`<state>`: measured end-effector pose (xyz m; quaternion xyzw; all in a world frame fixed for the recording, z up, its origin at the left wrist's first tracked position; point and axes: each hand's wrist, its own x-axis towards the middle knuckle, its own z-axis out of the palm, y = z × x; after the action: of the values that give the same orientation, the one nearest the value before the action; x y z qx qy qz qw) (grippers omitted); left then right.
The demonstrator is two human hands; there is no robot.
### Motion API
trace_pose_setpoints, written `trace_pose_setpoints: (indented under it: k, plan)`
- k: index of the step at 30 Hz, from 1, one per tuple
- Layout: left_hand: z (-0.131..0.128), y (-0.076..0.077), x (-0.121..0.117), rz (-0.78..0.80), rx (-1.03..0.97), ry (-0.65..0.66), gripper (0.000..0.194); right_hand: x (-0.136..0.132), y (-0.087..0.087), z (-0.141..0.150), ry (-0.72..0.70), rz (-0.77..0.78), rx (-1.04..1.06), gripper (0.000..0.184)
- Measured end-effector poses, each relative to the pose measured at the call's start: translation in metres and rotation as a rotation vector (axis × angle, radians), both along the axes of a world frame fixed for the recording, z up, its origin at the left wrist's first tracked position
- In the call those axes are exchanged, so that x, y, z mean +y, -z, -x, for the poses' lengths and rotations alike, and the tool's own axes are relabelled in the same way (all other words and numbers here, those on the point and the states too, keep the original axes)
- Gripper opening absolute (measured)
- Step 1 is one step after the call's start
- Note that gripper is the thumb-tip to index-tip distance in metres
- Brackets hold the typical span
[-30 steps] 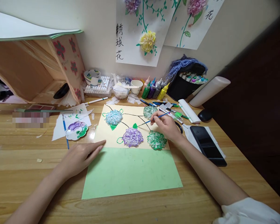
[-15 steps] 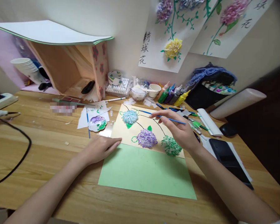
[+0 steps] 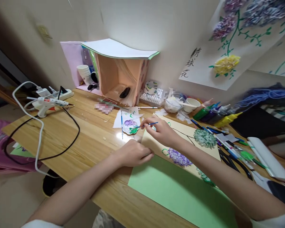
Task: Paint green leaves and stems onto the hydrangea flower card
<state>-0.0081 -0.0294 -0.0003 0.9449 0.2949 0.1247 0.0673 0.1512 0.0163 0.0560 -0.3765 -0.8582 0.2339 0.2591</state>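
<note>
My right hand point(image 3: 160, 129) is closed around a thin blue paintbrush point(image 3: 150, 124). The brush's tip is at the green paint on a white flower-shaped palette point(image 3: 128, 122), which also holds purple paint. Loosely curled, my left hand point(image 3: 134, 153) rests at the left edge of the cream sheet point(image 3: 156, 146), with nothing visible in it. That sheet overlaps a green sheet point(image 3: 175, 193). On the cream sheet are a purple textured flower point(image 3: 180, 157), a dark green one point(image 3: 205, 138) and drawn black stems. My right arm partly covers the lower green flower point(image 3: 205, 177); my right hand mostly hides the blue one.
A second paintbrush point(image 3: 122, 125) lies on scrap paper left of the palette. At the left are a hot glue gun point(image 3: 47, 104) and looping cables. A peach box point(image 3: 121, 76), marker rack point(image 3: 154, 96), bowl point(image 3: 172, 104) and paint bottles point(image 3: 228, 118) line the back.
My right hand has carried the paintbrush left from above the cream sheet to the palette. My left hand's pointing finger has curled in. The view has swung left.
</note>
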Motion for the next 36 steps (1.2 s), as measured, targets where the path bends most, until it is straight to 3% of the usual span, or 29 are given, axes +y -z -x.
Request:
trace_pose_setpoints:
  k: [10,14,17,22,28,32,36]
  plan:
    - [0.002,-0.001,0.001,-0.026,-0.026,-0.005,0.038,0.008,0.009,0.005,0.007,0.019,0.010,0.020]
    - [0.002,0.000,0.001,0.010,-0.015,-0.014,0.036,0.010,0.004,-0.002,0.016,0.001,0.021,0.020]
    - [0.002,0.001,0.002,0.063,-0.030,-0.046,0.037,0.012,-0.010,-0.023,0.135,-0.050,0.172,0.021]
    - [0.000,0.002,0.003,0.134,-0.020,-0.151,0.041,0.014,-0.026,-0.088,0.348,-0.077,0.331,0.019]
    - [-0.001,0.003,0.007,0.207,0.007,-0.194,0.040,0.013,0.002,-0.143,0.530,-0.068,0.268,0.019]
    - [-0.001,0.005,0.009,0.229,0.026,-0.225,0.041,0.014,0.023,-0.151,0.571,-0.079,0.157,0.019]
    - [-0.001,0.007,0.010,0.246,0.045,-0.243,0.042,0.014,0.031,-0.152,0.557,-0.043,0.105,0.017]
